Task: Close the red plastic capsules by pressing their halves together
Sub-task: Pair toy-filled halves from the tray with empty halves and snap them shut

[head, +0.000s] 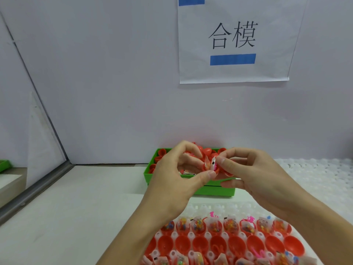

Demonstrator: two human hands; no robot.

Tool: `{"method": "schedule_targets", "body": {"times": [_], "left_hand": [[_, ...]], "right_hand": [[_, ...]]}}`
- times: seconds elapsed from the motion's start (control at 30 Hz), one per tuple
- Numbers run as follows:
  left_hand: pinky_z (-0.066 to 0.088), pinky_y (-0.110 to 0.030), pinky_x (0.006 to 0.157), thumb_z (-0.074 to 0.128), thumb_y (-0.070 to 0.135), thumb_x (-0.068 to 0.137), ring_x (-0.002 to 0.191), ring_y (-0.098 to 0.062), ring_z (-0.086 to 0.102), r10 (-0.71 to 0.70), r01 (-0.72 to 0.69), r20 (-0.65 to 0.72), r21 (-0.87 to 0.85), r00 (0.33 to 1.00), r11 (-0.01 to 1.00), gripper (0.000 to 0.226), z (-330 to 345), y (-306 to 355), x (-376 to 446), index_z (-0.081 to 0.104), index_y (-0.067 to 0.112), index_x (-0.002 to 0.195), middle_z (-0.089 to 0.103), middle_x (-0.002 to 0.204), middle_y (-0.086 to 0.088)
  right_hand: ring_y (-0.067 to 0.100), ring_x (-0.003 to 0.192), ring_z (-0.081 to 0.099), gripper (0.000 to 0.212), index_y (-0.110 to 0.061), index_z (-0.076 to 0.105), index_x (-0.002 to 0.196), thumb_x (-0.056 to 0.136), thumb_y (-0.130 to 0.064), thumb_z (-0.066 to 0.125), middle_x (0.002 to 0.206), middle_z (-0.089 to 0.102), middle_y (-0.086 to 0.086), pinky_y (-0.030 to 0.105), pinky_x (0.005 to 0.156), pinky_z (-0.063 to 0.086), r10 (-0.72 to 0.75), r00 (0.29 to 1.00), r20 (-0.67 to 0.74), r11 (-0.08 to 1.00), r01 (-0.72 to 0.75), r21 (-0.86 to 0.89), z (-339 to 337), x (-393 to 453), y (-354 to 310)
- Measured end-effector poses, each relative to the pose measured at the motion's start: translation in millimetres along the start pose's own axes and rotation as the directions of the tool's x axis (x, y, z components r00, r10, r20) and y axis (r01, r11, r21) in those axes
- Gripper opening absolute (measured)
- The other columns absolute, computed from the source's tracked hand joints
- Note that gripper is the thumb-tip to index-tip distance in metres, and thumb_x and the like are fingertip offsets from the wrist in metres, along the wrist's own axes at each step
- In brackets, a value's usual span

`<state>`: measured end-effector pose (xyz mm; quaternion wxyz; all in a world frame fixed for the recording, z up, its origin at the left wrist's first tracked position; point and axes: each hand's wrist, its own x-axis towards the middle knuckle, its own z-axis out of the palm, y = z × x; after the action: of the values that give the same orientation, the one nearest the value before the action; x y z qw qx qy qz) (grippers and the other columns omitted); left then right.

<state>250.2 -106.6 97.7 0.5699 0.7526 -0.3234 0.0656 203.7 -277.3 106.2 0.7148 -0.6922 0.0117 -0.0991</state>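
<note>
Capsule: a red plastic capsule (207, 167) sits just below the centre of the frame, held between both hands above the green bin; its halves are apart, and a crumpled white packet (210, 163) with a bit of pink pokes out of the gap.
Left hand: the left hand (172, 180) comes in from the bottom centre; thumb below and curled fingers above pinch the left half of the capsule.
Right hand: the right hand (254, 175) comes in from the lower right; thumb and forefinger pinch the right half, the other fingers curled under it.
Green bin: a green bin (214, 191) stands behind the hands against the wall, holding loose red capsule halves (161, 152); the hands hide much of what is inside.
Tray: a white moulded tray (225, 206) lies at the bottom centre of the frame; one row holds red halves filled with small packets (214, 225), the next row holds shut red capsules (217, 243), and a further filled row is cut off by the lower edge.
Table: a white table (76, 207) carries the bin and tray.
Right edge: a bumpy white sheet (321, 175) lies at the middle right.
Wall: a paper sign (233, 41) with two black characters and blue bars hangs at the upper right.
</note>
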Motion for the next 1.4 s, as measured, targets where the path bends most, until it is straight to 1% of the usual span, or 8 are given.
{"method": "schedule_targets", "body": {"times": [0.13, 0.3, 0.5, 0.7, 0.87, 1.0, 1.27, 1.4], "left_hand": [[0.047, -0.009, 0.075, 0.077, 0.025, 0.083, 0.083, -0.003, 0.066, 0.063, -0.064, 0.021, 0.068, 0.998, 0.996, 0.012, 1.0, 2.3, -0.9, 0.068, 0.034, 0.085, 0.071, 0.081, 0.013], [0.051, -0.012, 0.071, 0.073, 0.028, 0.087, 0.084, -0.004, 0.066, 0.086, -0.084, -0.009, 0.116, 0.996, 0.990, 0.007, 1.4, -0.1, -0.7, 0.073, 0.035, 0.089, 0.070, 0.083, 0.014], [0.049, -0.010, 0.068, 0.074, 0.028, 0.085, 0.080, -0.003, 0.067, 0.076, -0.073, -0.028, 0.070, 0.997, 0.995, 0.004, 0.4, 2.3, -1.0, 0.072, 0.032, 0.085, 0.070, 0.081, 0.014], [0.050, -0.011, 0.066, 0.081, 0.023, 0.079, 0.075, -0.007, 0.067, 0.073, -0.069, -0.040, 0.079, 0.997, 0.994, 0.010, 0.0, 0.6, 0.1, 0.074, 0.029, 0.082, 0.069, 0.086, 0.009], [0.059, -0.031, 0.070, 0.081, 0.018, 0.080, 0.078, -0.010, 0.064, 0.147, -0.137, -0.044, 0.177, 0.988, 0.975, 0.011, 3.1, -1.9, -0.7, 0.075, 0.026, 0.083, 0.064, 0.085, 0.009], [0.059, -0.033, 0.072, 0.079, 0.021, 0.083, 0.080, -0.009, 0.063, 0.179, -0.170, -0.044, 0.166, 0.983, 0.971, 0.007, 3.2, 1.3, -1.6, 0.075, 0.027, 0.085, 0.064, 0.087, 0.010], [0.060, -0.035, 0.072, 0.078, 0.016, 0.085, 0.084, -0.008, 0.065, 0.142, -0.127, -0.097, 0.142, 0.985, 0.982, 0.010, 7.1, 6.3, -2.2, 0.072, 0.025, 0.084, 0.067, 0.087, 0.013], [0.061, -0.028, 0.073, 0.077, 0.020, 0.085, 0.086, -0.003, 0.065, 0.078, -0.067, -0.117, 0.094, 0.990, 0.993, 0.018, 8.5, 7.0, -2.7, 0.069, 0.029, 0.098, 0.066, 0.090, 0.015]], "right_hand": [[0.025, 0.074, 0.075, 0.014, -0.003, 0.071, 0.084, 0.086, -0.017, 0.067, 0.081, 0.075, 0.016, 0.020, 0.057, 0.054, -0.009, 1.000, 0.007, 1.000, 0.008, 0.020, -0.9, 0.4, 0.6], [0.028, 0.084, 0.075, 0.030, -0.006, 0.078, 0.086, 0.076, -0.033, 0.065, 0.089, 0.075, 0.019, 0.021, 0.063, 0.057, -0.007, 0.995, 0.097, 0.999, 0.002, 0.049, -3.4, 0.3, -2.1], [0.031, 0.094, 0.074, 0.024, -0.007, 0.078, 0.092, 0.086, -0.004, 0.055, 0.098, 0.075, 0.019, 0.021, 0.071, 0.058, -0.013, 0.969, 0.246, 0.991, -0.020, 0.131, -12.6, 0.4, -4.8], [0.025, 0.087, 0.075, 0.029, -0.015, 0.073, 0.102, 0.073, -0.022, 0.072, 0.094, 0.075, 0.014, 0.017, 0.071, 0.055, -0.088, 0.977, 0.193, 0.991, 0.106, -0.084, -19.1, -0.1, -8.1], [0.015, 0.090, 0.074, 0.036, -0.026, 0.075, 0.097, 0.063, -0.037, 0.079, 0.096, 0.077, 0.002, 0.014, 0.077, 0.053, -0.128, 0.970, 0.205, 0.961, 0.172, -0.217, -21.8, 1.6, -6.7], [0.016, 0.092, 0.074, 0.032, -0.034, 0.075, 0.098, 0.066, -0.031, 0.076, 0.097, 0.077, 0.001, 0.017, 0.079, 0.055, -0.156, 0.964, 0.217, 0.956, 0.202, -0.213, -23.1, 1.7, -7.8], [0.014, 0.084, 0.075, 0.030, -0.019, 0.076, 0.094, 0.064, -0.016, 0.074, 0.089, 0.078, 0.002, 0.013, 0.071, 0.054, -0.199, 0.964, 0.178, 0.955, 0.232, -0.186, -17.5, -0.3, -9.2], [0.012, 0.084, 0.075, 0.027, -0.017, 0.075, 0.095, 0.069, -0.009, 0.075, 0.088, 0.078, 0.001, 0.013, 0.070, 0.054, -0.195, 0.967, 0.164, 0.956, 0.225, -0.190, -14.7, 0.3, -7.8]]}}
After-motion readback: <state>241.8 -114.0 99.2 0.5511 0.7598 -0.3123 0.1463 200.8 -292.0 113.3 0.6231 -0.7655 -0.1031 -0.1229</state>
